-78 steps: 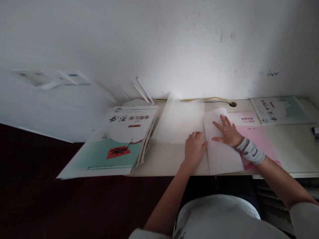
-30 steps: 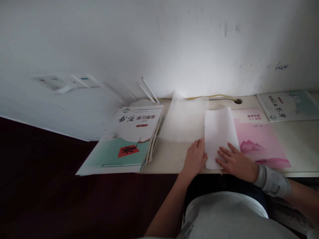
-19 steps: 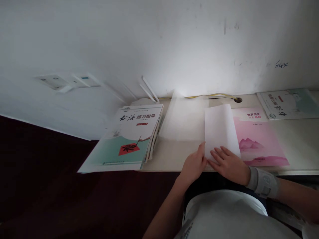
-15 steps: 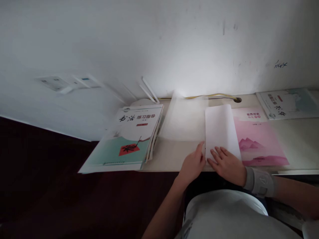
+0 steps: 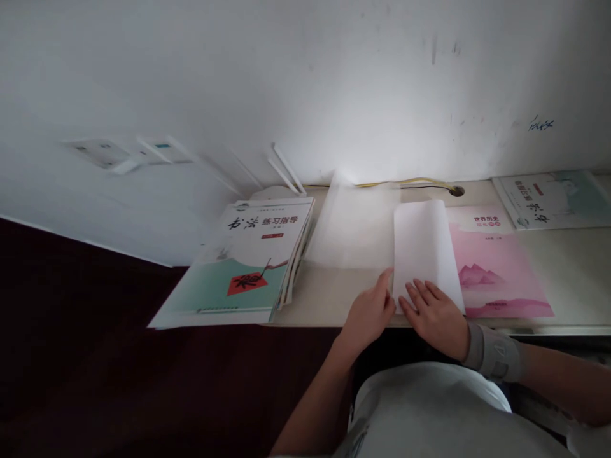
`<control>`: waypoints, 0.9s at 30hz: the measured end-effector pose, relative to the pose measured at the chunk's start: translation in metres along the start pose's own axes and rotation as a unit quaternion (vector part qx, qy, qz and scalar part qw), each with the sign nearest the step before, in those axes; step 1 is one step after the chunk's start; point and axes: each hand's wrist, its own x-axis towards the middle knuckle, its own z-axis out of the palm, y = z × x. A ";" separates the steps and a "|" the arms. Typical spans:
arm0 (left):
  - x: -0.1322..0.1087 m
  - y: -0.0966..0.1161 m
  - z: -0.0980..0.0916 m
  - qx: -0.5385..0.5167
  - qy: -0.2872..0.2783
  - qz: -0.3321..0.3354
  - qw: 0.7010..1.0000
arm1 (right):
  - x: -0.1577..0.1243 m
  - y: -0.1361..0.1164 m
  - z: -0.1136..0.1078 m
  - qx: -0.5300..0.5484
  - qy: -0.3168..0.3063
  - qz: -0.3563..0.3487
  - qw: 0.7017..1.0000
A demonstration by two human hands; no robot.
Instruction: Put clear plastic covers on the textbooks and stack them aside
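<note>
A white sheet point(image 5: 421, 245) with a soft upright fold lies on the tabletop, against or over the left part of a pink booklet point(image 5: 494, 273) with mountains on its cover. My left hand point(image 5: 370, 312) is at the sheet's lower left edge, index finger pointing forward and the other fingers curled in. Its fingertips meet that edge; how firmly they grip is hard to see. Flat on the sheet's lower part rests my right hand point(image 5: 436, 318), fingers spread, with a grey band on the wrist.
A stack of calligraphy workbooks point(image 5: 248, 254) stands to the left, overhanging the table's front edge. Behind my left hand lies a translucent plastic sheet point(image 5: 356, 222). Another workbook point(image 5: 556, 200) is at the back right. A yellow cable point(image 5: 415, 180) runs along the wall into a round hole.
The view has shifted slightly. Both hands keep nearly the same places at the white sheet, the right one lying a touch differently on it.
</note>
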 end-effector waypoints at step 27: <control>-0.004 0.001 -0.003 -0.103 0.031 0.008 0.994 | 0.020 -0.011 -0.007 -0.002 -0.057 0.045 0.997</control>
